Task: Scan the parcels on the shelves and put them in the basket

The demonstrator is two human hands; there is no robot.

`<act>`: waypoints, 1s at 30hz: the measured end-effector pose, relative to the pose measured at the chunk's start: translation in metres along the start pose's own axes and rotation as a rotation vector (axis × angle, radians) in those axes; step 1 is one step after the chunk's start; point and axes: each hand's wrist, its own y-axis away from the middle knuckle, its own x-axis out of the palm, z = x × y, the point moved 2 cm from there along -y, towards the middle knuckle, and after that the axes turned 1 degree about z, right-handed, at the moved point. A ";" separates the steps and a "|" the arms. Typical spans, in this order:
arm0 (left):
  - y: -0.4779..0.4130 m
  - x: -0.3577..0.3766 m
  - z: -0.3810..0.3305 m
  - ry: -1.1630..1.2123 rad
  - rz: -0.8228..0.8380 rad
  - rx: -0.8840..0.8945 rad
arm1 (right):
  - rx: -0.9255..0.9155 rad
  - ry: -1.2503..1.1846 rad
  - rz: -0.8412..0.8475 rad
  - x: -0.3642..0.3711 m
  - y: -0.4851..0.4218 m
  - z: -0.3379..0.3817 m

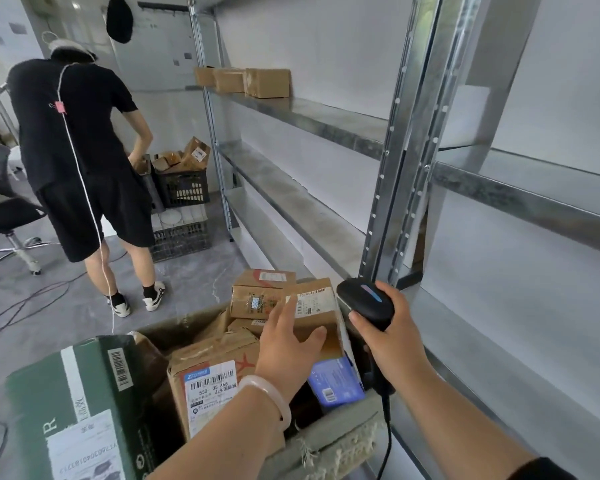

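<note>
The left hand (288, 336) grips a small brown cardboard parcel (317, 315) from its near side, thumb along the lower edge and fingers spread over the face beside its white barcode label; the parcel stands over the far right part of the basket (329, 441), a grey fabric bin with a frayed near rim. A pale bangle (269, 396) circles the left wrist. The right hand (387, 336) is closed around the handle of a black barcode scanner (366, 303), whose head sits just beside the held parcel's right edge, its cable hanging down past the basket.

The basket is already packed with parcels: a brown box with a ZTO shipping label (210, 379) in the middle, a blue packet (336, 381) under the held parcel, two more taped brown boxes (258, 294) at the far end, and a tall dark green carton (73, 410) leaning at the near left.

To the right runs a metal shelving unit (326, 123); most of its levels hold nothing, while three small brown boxes (243, 81) sit in a row at the far end of an upper shelf.

On the left, another person in black clothes (80, 150) stands with their back turned, bent toward stacked black crates (182, 209) holding cardboard parcels. An office chair (4, 220) stands at the left edge.
</note>
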 end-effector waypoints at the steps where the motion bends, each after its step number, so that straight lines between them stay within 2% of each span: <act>1: 0.000 0.000 -0.003 -0.033 0.003 0.033 | -0.002 0.003 -0.015 -0.005 0.005 0.001; 5: 0.001 0.013 -0.025 -0.189 0.027 0.209 | 0.004 0.020 -0.092 -0.030 0.028 -0.002; 9: 0.014 0.049 -0.056 -0.329 0.122 0.419 | 0.028 0.007 -0.241 -0.071 0.060 -0.010; 16: 0.083 0.138 -0.125 -0.371 0.301 0.748 | 0.030 0.087 -0.552 -0.178 0.147 -0.002; 23: 0.208 0.213 -0.214 -0.328 0.377 1.035 | -0.015 0.186 -0.809 -0.296 0.270 0.031; 30: 0.401 0.279 -0.263 -0.173 0.543 1.169 | 0.053 0.284 -1.050 -0.408 0.456 0.049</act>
